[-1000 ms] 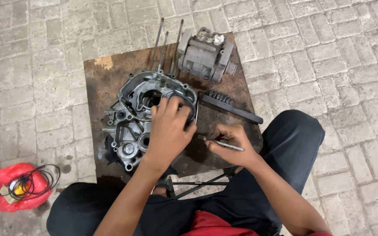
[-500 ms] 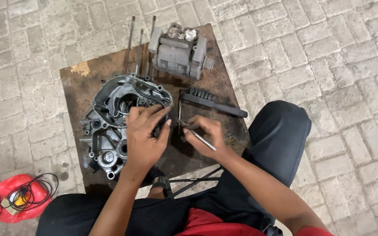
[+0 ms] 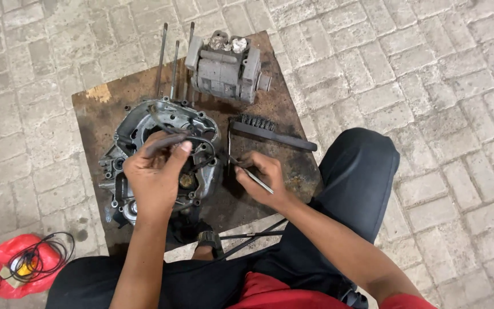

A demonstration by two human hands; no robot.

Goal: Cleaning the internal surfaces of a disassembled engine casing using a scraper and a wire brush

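A grey engine crankcase half [image 3: 138,123] lies on a dark wooden board [image 3: 95,114] in front of me. My left hand [image 3: 155,180] hovers over its middle and pinches a thin dark curved gasket strip [image 3: 167,140] that lifts off the case rim. Just right of the case, my right hand [image 3: 264,177] rests on the board, gripping a slim metal tool [image 3: 257,177] whose tip points toward the case edge. My hand hides the centre of the case.
A grey finned cylinder block [image 3: 224,68] stands at the board's far edge, with long metal rods [image 3: 161,57] beside it. A black wire brush [image 3: 273,134] lies right of the case. A red bag with coiled black cable [image 3: 12,263] sits on the paving at lower left.
My left hand has risen off the case and now pulls the gasket strip up. My right hand with the tool has stayed beside the case. The view has shifted.
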